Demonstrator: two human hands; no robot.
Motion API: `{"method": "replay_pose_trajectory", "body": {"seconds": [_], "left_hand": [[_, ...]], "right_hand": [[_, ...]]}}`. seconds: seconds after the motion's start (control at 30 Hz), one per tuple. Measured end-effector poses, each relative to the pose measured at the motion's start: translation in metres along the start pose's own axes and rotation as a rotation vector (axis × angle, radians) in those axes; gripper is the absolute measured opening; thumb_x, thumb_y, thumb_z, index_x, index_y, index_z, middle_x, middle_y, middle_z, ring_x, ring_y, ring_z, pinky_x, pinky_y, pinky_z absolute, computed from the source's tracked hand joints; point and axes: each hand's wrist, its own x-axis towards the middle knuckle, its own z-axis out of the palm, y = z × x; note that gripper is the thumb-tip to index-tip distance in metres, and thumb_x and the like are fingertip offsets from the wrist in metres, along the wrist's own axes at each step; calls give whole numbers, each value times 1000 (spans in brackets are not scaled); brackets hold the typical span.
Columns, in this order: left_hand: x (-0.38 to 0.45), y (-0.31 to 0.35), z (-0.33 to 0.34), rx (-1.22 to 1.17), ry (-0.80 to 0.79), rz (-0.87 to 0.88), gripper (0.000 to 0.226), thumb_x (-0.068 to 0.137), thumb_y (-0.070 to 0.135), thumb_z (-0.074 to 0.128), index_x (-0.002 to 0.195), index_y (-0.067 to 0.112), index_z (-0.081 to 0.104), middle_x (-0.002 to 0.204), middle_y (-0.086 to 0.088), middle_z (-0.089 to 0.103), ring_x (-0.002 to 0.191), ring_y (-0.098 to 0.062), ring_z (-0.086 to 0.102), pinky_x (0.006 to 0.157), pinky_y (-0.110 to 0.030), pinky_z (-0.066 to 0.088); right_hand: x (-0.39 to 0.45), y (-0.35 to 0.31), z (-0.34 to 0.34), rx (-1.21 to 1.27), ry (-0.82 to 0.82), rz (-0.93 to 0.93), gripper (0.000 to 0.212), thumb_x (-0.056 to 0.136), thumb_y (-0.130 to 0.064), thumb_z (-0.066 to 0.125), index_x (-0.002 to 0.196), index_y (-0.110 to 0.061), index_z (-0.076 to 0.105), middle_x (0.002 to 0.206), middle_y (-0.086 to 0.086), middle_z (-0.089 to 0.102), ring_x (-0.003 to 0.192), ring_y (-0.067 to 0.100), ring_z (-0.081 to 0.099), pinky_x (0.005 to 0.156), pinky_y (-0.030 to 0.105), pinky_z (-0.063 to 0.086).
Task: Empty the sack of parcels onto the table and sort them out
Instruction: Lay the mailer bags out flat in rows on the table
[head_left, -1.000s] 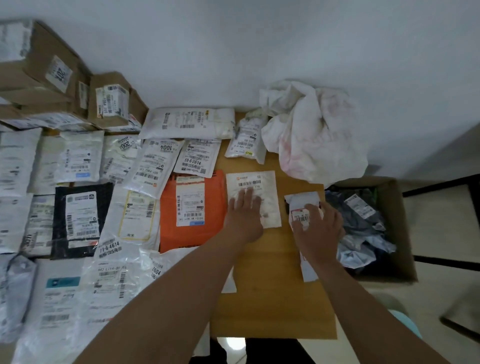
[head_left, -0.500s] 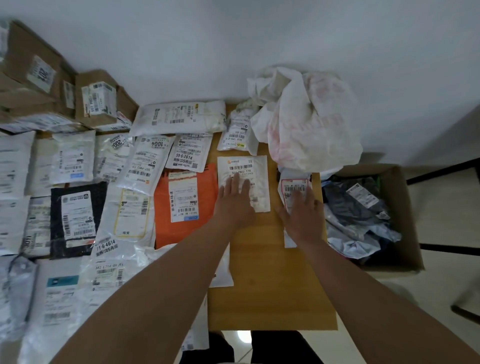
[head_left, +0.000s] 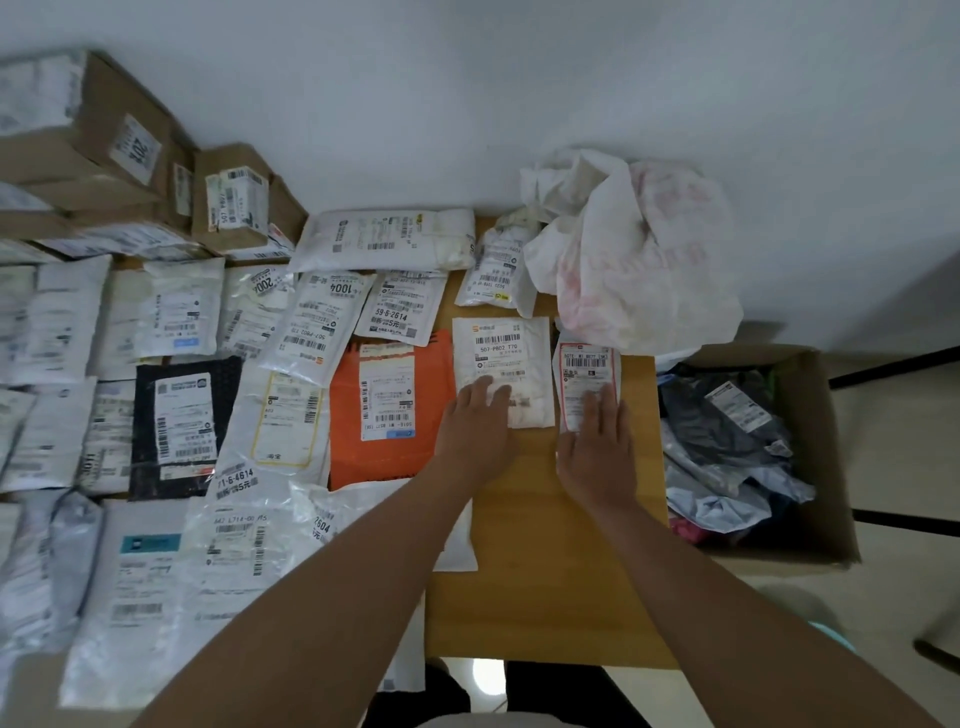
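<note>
The crumpled white sack (head_left: 636, 254) lies at the back right of the wooden table (head_left: 540, 587). Several labelled parcels cover the table in rows. My left hand (head_left: 480, 423) rests flat on the lower edge of a white parcel (head_left: 501, 353) beside an orange parcel (head_left: 389, 410). My right hand (head_left: 597, 447) lies flat, fingers spread, on a small white parcel with a red-bordered label (head_left: 587, 374), right of the white one. Neither hand grips anything.
Brown cardboard boxes (head_left: 231, 200) are stacked at the back left against the wall. An open cardboard box (head_left: 826, 410) with dark and grey bags stands right of the table. A black parcel (head_left: 182, 426) lies at mid left.
My right hand has carried the small red-labelled parcel away from me and laid it flat beside the white parcel. My left hand stayed pressing on the white parcel.
</note>
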Motion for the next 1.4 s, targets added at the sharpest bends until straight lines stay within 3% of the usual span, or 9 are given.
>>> {"method": "replay_pose_trajectory", "body": {"seconds": [0.13, 0.47, 0.6, 0.8, 0.93, 1.23, 1.3, 1.4], "left_hand": [[-16, -14, -5, -52, 98, -44, 56, 93, 29, 49, 146, 19, 34, 155, -9, 25, 143, -28, 22, 115, -44, 23], [-55, -34, -7, -95, 297, -110, 34, 92, 23, 47, 124, 14, 55, 134, -6, 47, 122, -25, 44, 101, -40, 37], [-67, -40, -6, -132, 325, -142, 34, 92, 20, 48, 124, 14, 56, 134, -8, 48, 124, -26, 44, 102, -42, 37], [-86, -59, -9, -195, 401, -224, 33, 90, 15, 51, 121, 10, 59, 126, -9, 53, 118, -25, 48, 100, -39, 39], [-98, -70, -7, -211, 402, -261, 30, 92, 16, 50, 120, 11, 59, 126, -9, 53, 116, -25, 48, 99, -40, 39], [-131, -104, -13, -205, 393, -332, 32, 91, 12, 48, 122, 9, 57, 127, -13, 53, 117, -31, 47, 97, -44, 38], [-140, -113, -13, -218, 400, -342, 35, 90, 10, 48, 124, 10, 57, 128, -13, 52, 119, -32, 46, 98, -45, 37], [-160, -130, -12, -230, 379, -357, 37, 90, 10, 47, 126, 13, 56, 131, -10, 50, 121, -30, 44, 99, -43, 36]], "right_hand": [[2, -6, 1, 13, -16, 12, 64, 102, -36, 34, 157, -13, 9, 165, 10, -4, 150, 34, -6, 122, 48, 9], [-30, -9, 3, 32, -61, 82, 65, 101, -35, 36, 156, -14, 10, 165, 8, -2, 150, 36, -2, 121, 48, 11], [-40, -10, 2, 51, -72, 102, 65, 100, -34, 39, 156, -14, 11, 164, 7, -2, 150, 36, -2, 121, 50, 12], [-55, -13, 1, 73, -65, 208, 67, 95, -37, 47, 151, -14, 18, 161, 12, 9, 141, 38, 19, 113, 50, 28], [-86, -12, 12, 54, -62, 257, 66, 91, -36, 55, 144, -13, 23, 156, 16, 15, 134, 38, 28, 108, 46, 34], [-165, -19, 58, 20, -80, 124, 72, 78, -30, 68, 136, -14, 29, 149, 19, 33, 126, 42, 39, 98, 52, 44], [-170, -25, 62, 11, -80, 110, 69, 80, -31, 67, 139, -12, 38, 151, 18, 31, 129, 41, 36, 101, 52, 42], [-171, -44, 64, -1, -116, 76, 68, 86, -34, 61, 145, -16, 33, 157, 11, 19, 138, 35, 25, 108, 49, 35]]}}
